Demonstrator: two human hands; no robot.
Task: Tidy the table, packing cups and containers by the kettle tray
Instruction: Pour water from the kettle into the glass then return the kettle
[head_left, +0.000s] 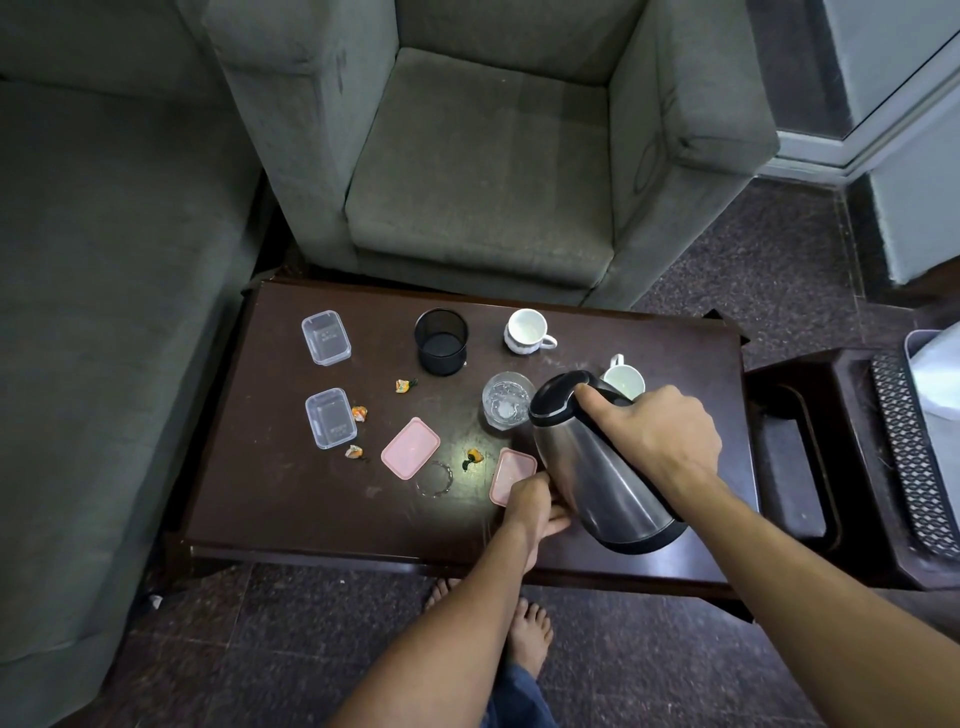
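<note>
My right hand (657, 434) grips the black handle of a steel kettle (597, 478), held tilted above the dark wooden table (291, 509). My left hand (535, 512) rests against the kettle's lower side, fingers curled, next to a pink lid (506, 475). A second pink lid (410, 448) lies left of it. A drinking glass (506, 400) stands by the kettle's lid. One white cup (527, 331) stands at the back; another (623, 379) is partly hidden behind the kettle. Two clear containers (326, 338) (331, 418) sit at the left. A black mesh pot (441, 340) stands behind.
Several crumpled sweet wrappers (359, 413) lie scattered on the table. A grey armchair (483, 171) stands behind the table and a sofa (104, 291) to the left. A dark tray (795, 441) sits to the right. My bare feet (530, 631) are below the front edge.
</note>
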